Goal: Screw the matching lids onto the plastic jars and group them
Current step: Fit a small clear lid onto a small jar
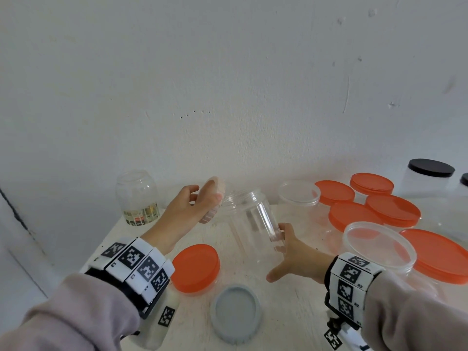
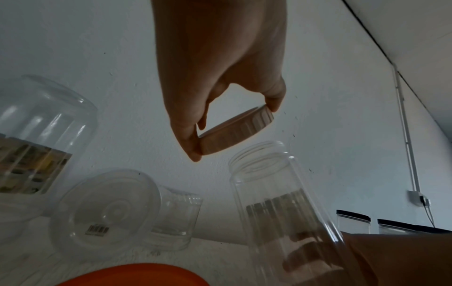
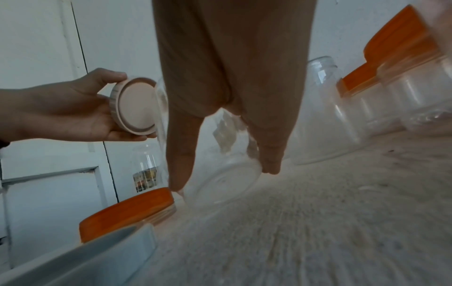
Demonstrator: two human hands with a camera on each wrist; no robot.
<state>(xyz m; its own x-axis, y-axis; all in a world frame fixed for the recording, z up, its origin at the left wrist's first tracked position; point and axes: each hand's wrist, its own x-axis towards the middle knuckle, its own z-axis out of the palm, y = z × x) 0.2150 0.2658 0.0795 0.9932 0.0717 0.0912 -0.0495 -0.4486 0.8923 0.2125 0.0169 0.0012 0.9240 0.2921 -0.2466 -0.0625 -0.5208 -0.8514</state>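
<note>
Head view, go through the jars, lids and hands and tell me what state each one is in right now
Clear jar: open, tilted, gripped near its base.
Pink lid: off, held beside the jar's mouth.
Left hand: grips the pink lid.
Right hand: holds the clear jar.
Grey lid: loose on the table.
Labelled jar: upright, no lid.
Near orange-lidded jar: capped.

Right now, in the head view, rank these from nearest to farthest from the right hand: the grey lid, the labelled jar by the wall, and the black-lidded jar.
1. Grey lid: on the table, just left of the right hand and nearer the camera.
2. Labelled jar: far left, by the wall, past the left hand.
3. Black-lidded jar: far right corner, behind the orange lids.
</note>
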